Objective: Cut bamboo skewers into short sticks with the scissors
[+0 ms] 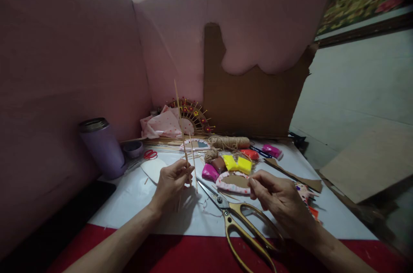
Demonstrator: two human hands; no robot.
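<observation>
My left hand (172,182) pinches a long thin wooden stick (179,118) that stands nearly upright above the white sheet. Just right of it a shorter stick (192,159) rises close to my fingertips; whether I grip it too is unclear. My right hand (279,200) is closed, thumb against fingers, over the right end of an oval cardboard piece (237,181) edged in pink-dotted fabric. Anything in that pinch is too small to make out. Between my hands lie large gold-handled scissors (228,210), blades partly spread, pointing away from me.
Yellow packets (237,164), a magenta packet (209,172) and a twine roll (229,142) sit behind. A purple tumbler (102,148) and small red scissors (150,154) are left. A decorated half-round fan shape (196,113) stands at the back against pink and brown cardboard (251,100).
</observation>
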